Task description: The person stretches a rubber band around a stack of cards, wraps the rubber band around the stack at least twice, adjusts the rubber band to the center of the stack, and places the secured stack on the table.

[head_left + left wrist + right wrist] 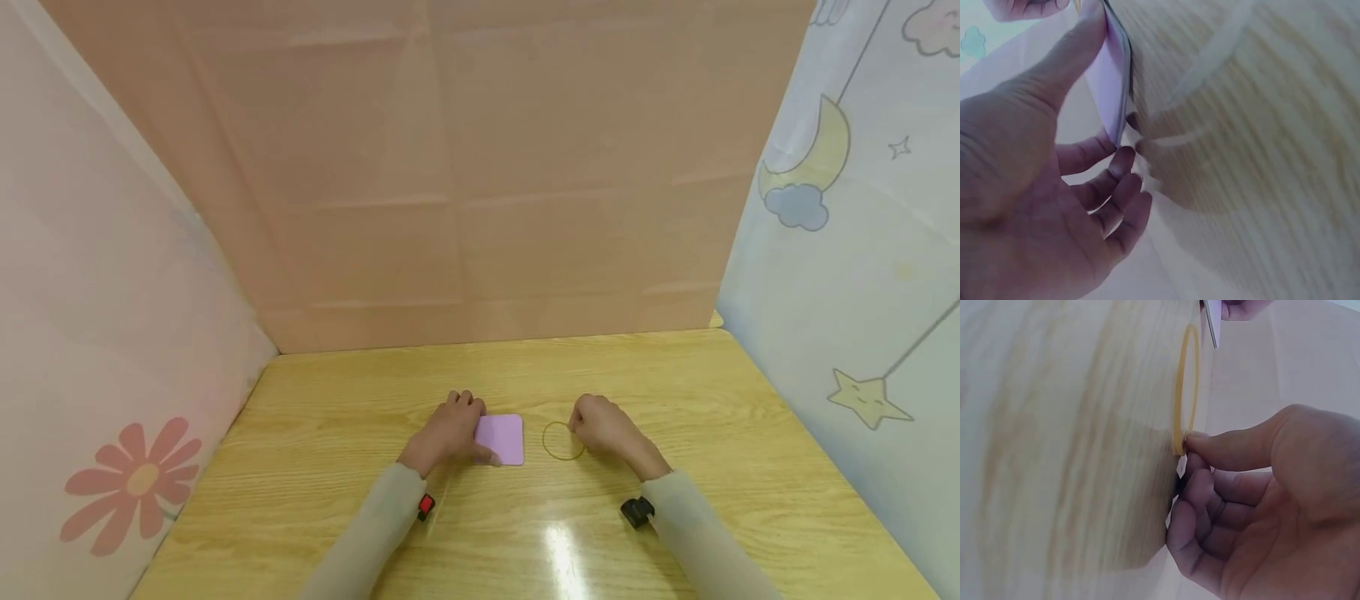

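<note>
Head view shows the counter [675, 400] boxed in by cloth walls, my two hands at its middle. My left hand [448, 433] sits on the left edge of a pink pad [501, 437], thumb along its near side and fingers [1124, 164] curled under the far edge, so the pad is pinched and lifting a little off the wood. Just right of it lies a yellow band [562, 441], a flat loop. My right hand [607, 429] has thumb and forefinger closed on the loop's right side, the other fingers [1194, 487] tucked in against the counter. To do this well, I judge, I should keep the pad steady, raise the band clear of the wood with a firm pinch, and not let it snap.
</note>
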`<state>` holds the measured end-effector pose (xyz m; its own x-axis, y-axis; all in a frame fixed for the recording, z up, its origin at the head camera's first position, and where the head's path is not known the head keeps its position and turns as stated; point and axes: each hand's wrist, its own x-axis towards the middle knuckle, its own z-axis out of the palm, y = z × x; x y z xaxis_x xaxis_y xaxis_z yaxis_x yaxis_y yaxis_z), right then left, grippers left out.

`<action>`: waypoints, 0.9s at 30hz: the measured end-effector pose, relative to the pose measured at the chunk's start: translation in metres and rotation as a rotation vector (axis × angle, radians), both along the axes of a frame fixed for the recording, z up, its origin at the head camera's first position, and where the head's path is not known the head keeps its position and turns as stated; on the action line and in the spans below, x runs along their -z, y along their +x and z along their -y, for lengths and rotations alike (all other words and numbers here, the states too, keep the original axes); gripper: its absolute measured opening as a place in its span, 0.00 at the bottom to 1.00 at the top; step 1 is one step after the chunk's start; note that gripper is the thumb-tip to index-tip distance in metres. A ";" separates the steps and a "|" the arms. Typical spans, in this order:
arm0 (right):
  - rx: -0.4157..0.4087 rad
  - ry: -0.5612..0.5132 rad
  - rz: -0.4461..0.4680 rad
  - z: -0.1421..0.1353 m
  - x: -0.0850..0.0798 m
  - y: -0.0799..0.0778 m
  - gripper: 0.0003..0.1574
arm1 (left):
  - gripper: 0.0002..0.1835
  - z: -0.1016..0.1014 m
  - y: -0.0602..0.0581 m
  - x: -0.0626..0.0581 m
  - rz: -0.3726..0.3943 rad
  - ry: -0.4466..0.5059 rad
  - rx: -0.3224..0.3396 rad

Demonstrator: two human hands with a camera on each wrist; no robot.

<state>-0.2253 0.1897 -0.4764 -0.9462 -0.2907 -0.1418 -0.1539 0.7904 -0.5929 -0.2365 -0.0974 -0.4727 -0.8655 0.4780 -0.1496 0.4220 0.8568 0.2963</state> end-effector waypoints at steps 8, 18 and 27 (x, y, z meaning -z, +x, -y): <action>0.001 0.012 0.004 0.000 0.001 0.001 0.33 | 0.39 0.002 -0.004 0.003 0.186 0.190 -0.040; 0.001 -0.002 0.006 -0.001 0.000 0.005 0.30 | 0.29 0.007 0.000 0.005 0.140 0.241 0.017; -0.008 0.021 -0.022 -0.001 -0.004 0.011 0.18 | 0.06 0.019 0.001 0.010 0.161 0.442 0.034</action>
